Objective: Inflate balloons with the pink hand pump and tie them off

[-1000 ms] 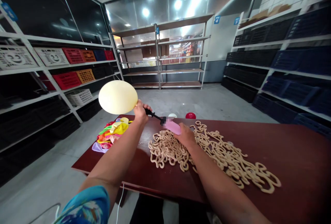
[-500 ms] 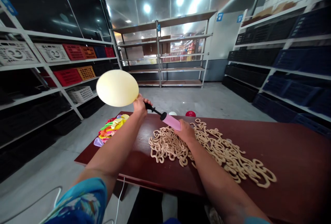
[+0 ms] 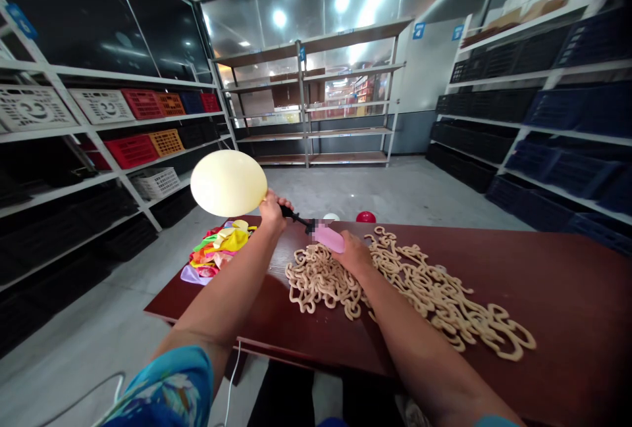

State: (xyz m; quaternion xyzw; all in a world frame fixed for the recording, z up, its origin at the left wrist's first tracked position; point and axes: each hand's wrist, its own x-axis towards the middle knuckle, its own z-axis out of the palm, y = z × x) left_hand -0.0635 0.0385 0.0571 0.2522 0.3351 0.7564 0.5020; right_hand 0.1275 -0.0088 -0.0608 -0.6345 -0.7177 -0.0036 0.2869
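My left hand (image 3: 272, 210) is closed around the black end of a balloon pump (image 3: 330, 239) and the neck of a pale yellow balloon (image 3: 228, 182). The balloon is inflated and sticks out to the left of that hand, above the table. A thin black rod runs from the left hand to the pump's pink barrel, whose far end is wrapped by my right hand (image 3: 354, 252). Beneath the right hand lies a heap of beige, curled, rope-like pieces (image 3: 320, 276). Limp balloons (image 3: 217, 254) in several colours are piled at the table's left end.
The dark red table (image 3: 557, 295) spans the foreground. Beyond its far edge show a red balloon (image 3: 365, 216) and a white one (image 3: 330, 216). Shelves with crates (image 3: 139, 152) stand left and right, and a metal rack (image 3: 302, 114) at the back. A white cable (image 3: 231, 381) hangs in front.
My left hand and the yellow balloon have come down slightly and to the right, a little closer to the pump's barrel. My right hand keeps its hold in nearly the same place.
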